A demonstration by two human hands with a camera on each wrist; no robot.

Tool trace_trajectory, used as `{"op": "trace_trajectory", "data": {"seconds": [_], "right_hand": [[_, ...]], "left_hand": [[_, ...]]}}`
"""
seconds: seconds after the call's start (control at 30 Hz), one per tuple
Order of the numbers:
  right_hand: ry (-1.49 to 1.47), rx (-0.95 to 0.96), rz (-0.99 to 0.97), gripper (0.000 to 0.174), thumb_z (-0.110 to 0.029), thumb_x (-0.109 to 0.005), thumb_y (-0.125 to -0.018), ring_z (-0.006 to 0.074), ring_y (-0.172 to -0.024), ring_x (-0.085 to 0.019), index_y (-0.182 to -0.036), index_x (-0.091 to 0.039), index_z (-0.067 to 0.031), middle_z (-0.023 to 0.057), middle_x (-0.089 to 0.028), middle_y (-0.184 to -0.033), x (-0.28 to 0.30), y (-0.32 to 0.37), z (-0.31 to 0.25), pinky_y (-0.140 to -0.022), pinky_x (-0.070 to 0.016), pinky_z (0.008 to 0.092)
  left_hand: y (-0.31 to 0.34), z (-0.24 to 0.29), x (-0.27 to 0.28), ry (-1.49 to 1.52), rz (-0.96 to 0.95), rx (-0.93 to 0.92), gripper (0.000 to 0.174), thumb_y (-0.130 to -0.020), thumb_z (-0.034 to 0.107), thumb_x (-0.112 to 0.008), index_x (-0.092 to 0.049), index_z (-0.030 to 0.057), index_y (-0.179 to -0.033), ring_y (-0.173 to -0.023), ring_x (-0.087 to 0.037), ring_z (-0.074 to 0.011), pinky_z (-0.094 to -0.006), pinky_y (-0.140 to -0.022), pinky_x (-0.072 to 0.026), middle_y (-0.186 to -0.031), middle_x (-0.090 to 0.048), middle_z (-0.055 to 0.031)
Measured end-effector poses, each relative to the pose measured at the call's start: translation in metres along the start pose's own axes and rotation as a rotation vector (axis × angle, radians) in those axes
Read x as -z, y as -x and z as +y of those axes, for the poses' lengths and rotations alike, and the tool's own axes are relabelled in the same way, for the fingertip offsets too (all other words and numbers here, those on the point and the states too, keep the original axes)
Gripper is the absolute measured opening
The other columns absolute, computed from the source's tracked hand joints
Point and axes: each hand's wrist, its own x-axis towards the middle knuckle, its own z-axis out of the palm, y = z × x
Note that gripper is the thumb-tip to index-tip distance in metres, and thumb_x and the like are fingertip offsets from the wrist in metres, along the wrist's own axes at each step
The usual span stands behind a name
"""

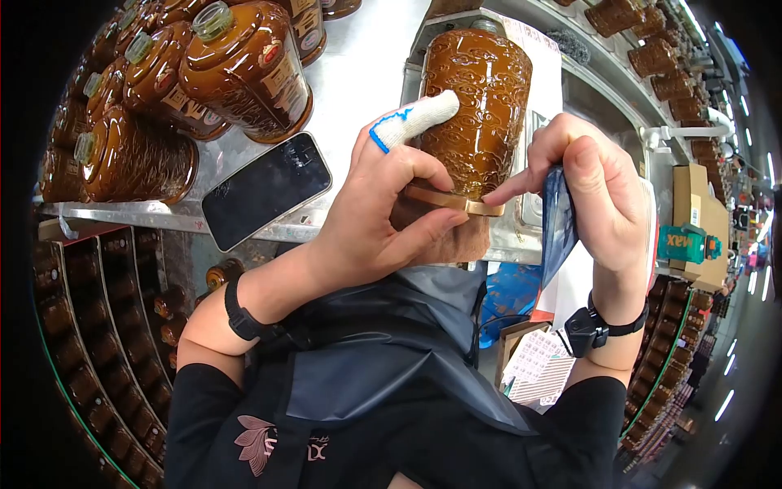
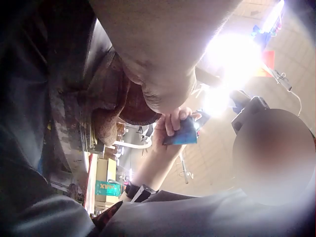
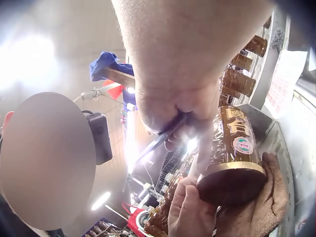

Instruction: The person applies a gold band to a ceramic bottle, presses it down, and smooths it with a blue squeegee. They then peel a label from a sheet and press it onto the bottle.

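Observation:
A brown embossed bottle (image 1: 476, 114) lies on its side with its neck away from the body; a gold band (image 3: 237, 167) rings its base. My left hand (image 1: 379, 200) holds the base end, thumb and a curled finger at the band, while a white-wrapped finger rests on the bottle's side. My right hand (image 1: 599, 183) has its curled fingers round a flat dark-blue piece (image 1: 559, 216), also visible in the left wrist view (image 2: 181, 133). Its index finger points out and its tip touches or nearly touches the band. Which edge is contacted is hidden.
Brown bottles (image 1: 248, 69) stand close together at the left, with a black phone (image 1: 266, 191) at the table's edge. A brown cloth (image 3: 271, 197) lies under the bottle. Printed sheets (image 1: 542, 363) and a cardboard box (image 1: 691, 204) are at the right.

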Motion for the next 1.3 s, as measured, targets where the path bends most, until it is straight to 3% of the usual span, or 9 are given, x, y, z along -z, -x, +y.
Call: {"op": "trace_trajectory", "data": {"seconds": [0.07,0.3,0.4,0.47,0.57,0.67,0.77,1.03,1.3], "right_hand": [[0.135,-0.055,-0.027,0.058,-0.049,-0.036,-0.112,0.0277,-0.084,-0.076,-0.091,-0.056,0.0016,0.0081,-0.053,-0.084,-0.002,-0.001,-0.003,-0.071,-0.0532,0.0287],[0.133,-0.067,-0.041,0.058,-0.048,-0.036,-0.112,0.0280,-0.082,-0.075,-0.091,-0.055,0.0018,0.0094,-0.054,-0.085,-0.002,-0.002,-0.005,-0.071,-0.0536,0.0294],[0.140,-0.073,-0.046,0.058,-0.049,-0.036,-0.112,0.0262,-0.082,-0.075,-0.091,-0.055,0.0010,0.0088,-0.055,-0.084,-0.003,-0.001,-0.005,-0.071,-0.0515,0.0281],[0.151,-0.054,-0.045,0.057,-0.049,-0.035,-0.112,0.0229,-0.081,-0.075,-0.091,-0.055,-0.0001,0.0082,-0.057,-0.084,-0.002,-0.003,-0.004,-0.071,-0.0482,0.0259],[-0.057,0.009,0.008,0.039,-0.027,-0.045,-0.113,0.0129,-0.079,-0.069,-0.094,-0.062,0.0015,0.0061,-0.065,-0.087,-0.001,-0.005,0.010,-0.074,-0.0537,0.0256],[-0.104,-0.020,-0.061,0.037,-0.028,-0.046,-0.113,0.0106,-0.084,-0.065,-0.099,-0.063,0.0013,0.0050,-0.066,-0.090,0.010,-0.006,0.013,-0.079,-0.0517,0.0252],[0.078,-0.097,0.035,0.031,-0.026,-0.052,-0.111,0.0089,-0.089,-0.062,-0.106,-0.065,0.0011,0.0038,-0.067,-0.094,0.018,-0.007,0.011,-0.082,-0.0499,0.0245],[0.306,-0.104,0.141,0.022,-0.014,-0.069,-0.099,0.0107,-0.096,-0.064,-0.117,-0.070,-0.0015,0.0059,-0.071,-0.101,0.013,-0.002,0.012,-0.088,-0.0507,0.0272],[0.352,-0.034,0.134,0.020,-0.013,-0.066,-0.102,0.0105,-0.096,-0.064,-0.116,-0.070,-0.0010,0.0054,-0.072,-0.102,0.006,-0.005,0.014,-0.088,-0.0512,0.0273]], "left_hand": [[-0.001,-0.001,0.002,-0.037,-0.007,-0.054,0.030,-0.089,0.012,-0.080,-0.060,0.0075,-0.111,-0.117,-0.054,-0.0263,-0.0340,-0.097,-0.0453,-0.152,-0.047,-0.0269],[0.002,0.003,0.000,0.077,0.008,0.007,0.022,-0.093,0.005,-0.071,-0.061,0.0067,-0.111,-0.096,-0.054,-0.0151,-0.0233,-0.079,-0.0471,-0.144,-0.050,-0.0236],[0.003,0.005,-0.001,0.148,0.018,0.060,0.023,-0.093,0.003,-0.069,-0.061,0.0061,-0.113,-0.100,-0.054,-0.0151,-0.0237,-0.081,-0.0475,-0.145,-0.049,-0.0230],[0.003,0.006,0.001,0.149,-0.001,0.098,0.029,-0.088,-0.001,-0.071,-0.061,0.0047,-0.115,-0.134,-0.045,-0.0316,-0.0304,-0.089,-0.0581,-0.153,-0.043,-0.0269],[0.004,0.010,-0.001,0.156,-0.004,0.153,0.034,-0.087,0.004,-0.074,-0.061,0.0057,-0.119,-0.136,-0.043,-0.0326,-0.0314,-0.090,-0.0574,-0.152,-0.044,-0.0244],[-0.005,0.015,-0.001,-0.020,0.018,-0.005,0.041,-0.084,0.009,-0.078,-0.061,0.0060,-0.121,-0.133,-0.047,-0.0340,-0.0375,-0.104,-0.0427,-0.150,-0.047,-0.0245],[-0.008,0.012,-0.006,-0.104,0.011,-0.051,0.046,-0.078,0.013,-0.085,-0.062,0.0083,-0.118,-0.141,-0.039,-0.0382,-0.0391,-0.107,-0.0400,-0.152,-0.046,-0.0250],[-0.009,0.012,-0.010,-0.070,0.009,0.007,0.042,-0.076,0.013,-0.088,-0.062,0.0092,-0.108,-0.140,-0.040,-0.0376,-0.0360,-0.102,-0.0463,-0.151,-0.048,-0.0242],[-0.009,0.013,-0.008,0.014,0.000,0.052,0.041,-0.078,0.013,-0.089,-0.062,0.0077,-0.109,-0.135,-0.043,-0.0333,-0.0299,-0.091,-0.0546,-0.152,-0.044,-0.0255]]}}
